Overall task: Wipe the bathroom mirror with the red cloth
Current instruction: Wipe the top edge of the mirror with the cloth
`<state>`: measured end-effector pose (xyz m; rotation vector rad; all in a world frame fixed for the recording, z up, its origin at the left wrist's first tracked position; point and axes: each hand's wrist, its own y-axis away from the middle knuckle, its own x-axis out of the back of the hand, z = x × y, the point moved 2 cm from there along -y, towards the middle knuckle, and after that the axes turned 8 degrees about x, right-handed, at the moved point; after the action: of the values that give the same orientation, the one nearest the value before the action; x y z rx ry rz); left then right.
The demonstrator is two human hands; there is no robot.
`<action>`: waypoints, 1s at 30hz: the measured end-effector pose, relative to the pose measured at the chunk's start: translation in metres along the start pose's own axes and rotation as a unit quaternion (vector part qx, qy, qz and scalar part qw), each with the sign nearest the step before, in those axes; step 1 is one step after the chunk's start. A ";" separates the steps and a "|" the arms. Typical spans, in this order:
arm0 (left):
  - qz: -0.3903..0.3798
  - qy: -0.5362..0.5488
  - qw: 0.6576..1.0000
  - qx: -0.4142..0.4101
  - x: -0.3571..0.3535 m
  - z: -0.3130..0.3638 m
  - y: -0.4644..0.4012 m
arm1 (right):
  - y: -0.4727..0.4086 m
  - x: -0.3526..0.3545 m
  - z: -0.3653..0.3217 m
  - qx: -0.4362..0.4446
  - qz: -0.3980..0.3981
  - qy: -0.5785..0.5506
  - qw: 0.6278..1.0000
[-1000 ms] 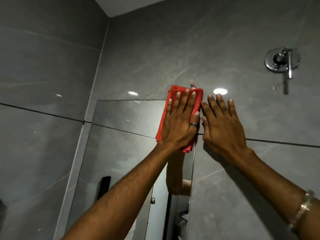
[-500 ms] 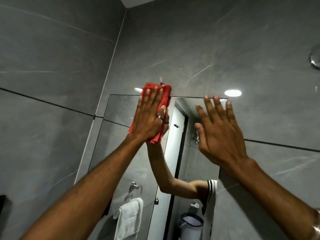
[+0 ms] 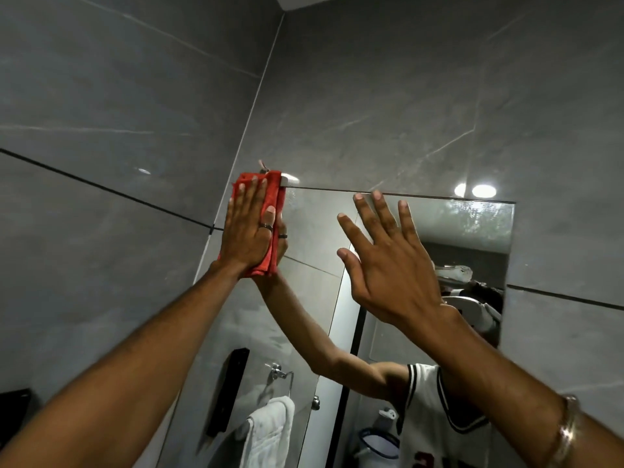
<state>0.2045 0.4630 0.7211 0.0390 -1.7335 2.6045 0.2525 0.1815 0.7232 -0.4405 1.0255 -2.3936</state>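
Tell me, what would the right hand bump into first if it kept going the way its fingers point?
Probably the mirror, near its top edge. The right hand is open and points up at the glass. Depth is unclear, so it may be touching it now.

The cloth [image 3: 270, 197] is showing bright red. The wall [image 3: 405, 96] is showing grey tiles with pale veins and dark joint lines. The towel [image 3: 270, 430] is showing white, the jersey [image 3: 425, 417] white with black trim.
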 end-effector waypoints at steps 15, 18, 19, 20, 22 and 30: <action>-0.010 0.017 0.994 0.109 -0.013 0.028 0.116 | 0.083 0.043 0.000 -0.001 -0.078 -0.063 0.995; -0.028 0.004 0.997 0.070 -0.020 0.074 0.127 | 0.103 0.063 0.013 -0.025 -0.077 -0.070 0.994; -0.033 0.000 0.998 0.053 -0.022 0.092 0.130 | 0.109 0.069 0.018 -0.035 -0.073 -0.068 0.994; -0.039 -0.007 0.999 0.037 -0.025 0.110 0.132 | 0.115 0.075 0.025 -0.046 -0.071 -0.064 0.994; -0.051 -0.024 0.998 0.004 -0.029 0.150 0.138 | 0.128 0.084 0.042 -0.075 -0.080 -0.063 0.992; -0.068 -0.018 0.990 -0.123 -0.044 0.286 0.172 | 0.172 0.098 0.078 -0.156 -0.093 -0.069 0.981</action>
<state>0.2482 0.1328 0.6717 0.1961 -1.9746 2.2935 0.2625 -0.0204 0.6570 -0.8348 1.3531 -2.3237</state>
